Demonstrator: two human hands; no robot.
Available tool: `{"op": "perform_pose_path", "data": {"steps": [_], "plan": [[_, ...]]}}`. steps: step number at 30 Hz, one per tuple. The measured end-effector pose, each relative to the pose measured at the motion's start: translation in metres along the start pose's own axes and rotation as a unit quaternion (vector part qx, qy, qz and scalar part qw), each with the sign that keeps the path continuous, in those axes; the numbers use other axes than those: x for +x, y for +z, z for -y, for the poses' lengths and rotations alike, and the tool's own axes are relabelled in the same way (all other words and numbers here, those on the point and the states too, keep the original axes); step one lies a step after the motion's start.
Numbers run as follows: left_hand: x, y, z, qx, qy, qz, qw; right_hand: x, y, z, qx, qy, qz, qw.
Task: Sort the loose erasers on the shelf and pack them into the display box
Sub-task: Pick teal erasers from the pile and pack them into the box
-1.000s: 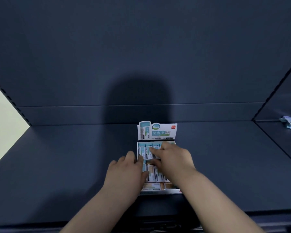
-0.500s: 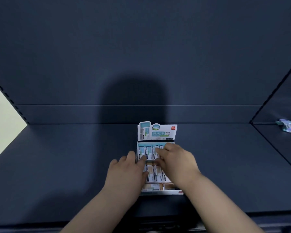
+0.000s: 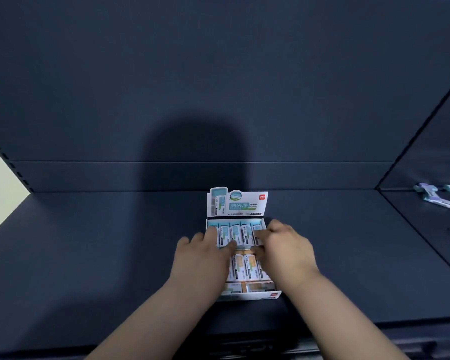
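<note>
The matte, dark blue shelf (image 3: 89,255) carries a rectangular white card display box (image 3: 247,296), its printed flap upright at the back. At the box's left side the left hand (image 3: 200,258) lies flat, grip slack, fingers straight on the packed erasers (image 3: 235,232), small glossy-sleeved blocks in rows inside. The right hand (image 3: 286,250) bends over the box's right side; whether its grip pinches one I cannot tell. Loose erasers (image 3: 431,194) lie well right of the box.

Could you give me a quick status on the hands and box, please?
Left hand, right hand: fingers on packed erasers. Display box looks full. Loose erasers far right.
</note>
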State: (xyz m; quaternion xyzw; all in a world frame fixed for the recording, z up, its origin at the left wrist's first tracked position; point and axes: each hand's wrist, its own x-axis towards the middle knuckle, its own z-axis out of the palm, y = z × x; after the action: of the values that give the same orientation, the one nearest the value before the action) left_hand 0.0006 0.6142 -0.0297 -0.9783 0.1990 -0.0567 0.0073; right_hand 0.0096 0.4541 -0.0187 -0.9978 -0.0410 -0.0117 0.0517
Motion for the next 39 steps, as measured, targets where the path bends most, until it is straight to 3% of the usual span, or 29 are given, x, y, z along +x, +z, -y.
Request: {"op": "perform_pose_path", "data": {"steps": [2,7,11,25,32,39], "plan": [[0.003,0.006,0.002,0.01,0.021,-0.017,1.0,0.0,0.0,-0.001,-0.006,0.012,0.001,1.0],[0.005,-0.007,-0.001,0.022,0.024,0.036,0.999,0.0,-0.002,-0.002,-0.013,0.021,-0.002,1.0],[0.011,-0.009,-0.005,0.021,-0.003,-0.004,1.0,-0.002,-0.001,-0.001,-0.026,0.014,-0.014,0.999],[0.014,-0.005,-0.012,0.031,0.011,0.073,0.997,-0.003,-0.002,0.003,-0.014,0.043,-0.035,0.998],[0.013,-0.003,-0.011,0.028,0.011,0.075,0.997,-0.002,-0.007,0.003,-0.057,-0.016,-0.01,0.998],[0.011,-0.002,-0.011,0.027,0.007,0.075,0.997,0.0,-0.006,-0.007,0.007,0.002,-0.011,1.0]]}}
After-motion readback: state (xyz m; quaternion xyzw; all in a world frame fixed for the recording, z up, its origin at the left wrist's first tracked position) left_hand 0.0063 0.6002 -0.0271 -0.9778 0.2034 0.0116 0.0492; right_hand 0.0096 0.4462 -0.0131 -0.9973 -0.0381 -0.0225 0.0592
